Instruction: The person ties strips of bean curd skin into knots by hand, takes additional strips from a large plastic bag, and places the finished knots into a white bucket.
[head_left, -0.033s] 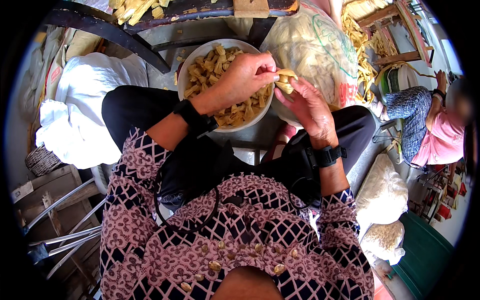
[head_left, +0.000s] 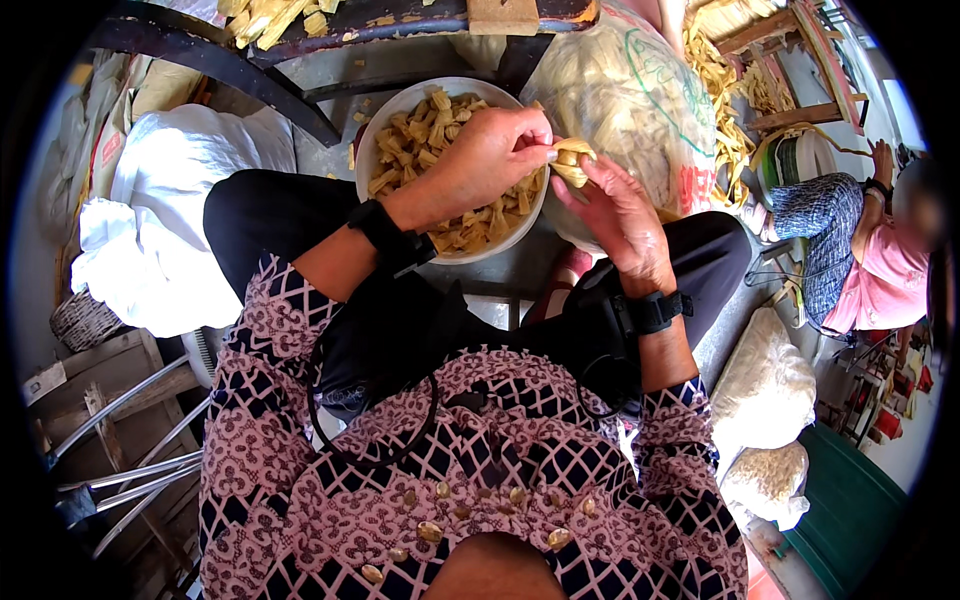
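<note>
Between my two hands is a small folded piece (head_left: 571,160) of yellow, dry, fibrous strip that looks like corn husk. My left hand (head_left: 497,150) reaches over the bowl, thumb and forefinger pinched at the left side of the piece. At its other side, the thumb and fingertips of my right hand (head_left: 625,210) grip it, the palm partly showing. Beneath my left forearm stands a white round bowl (head_left: 368,150) with many similar folded yellow pieces (head_left: 410,140) in it. My left hand and wrist hide part of those pieces.
A dark worn wooden bench (head_left: 390,20) with yellow strips on it stands beyond the bowl. A large clear bag (head_left: 620,110) of pale pieces sits right of the bowl. White sacks (head_left: 180,220) lie left. Another person (head_left: 880,240) sits far right, near a green bin (head_left: 850,500).
</note>
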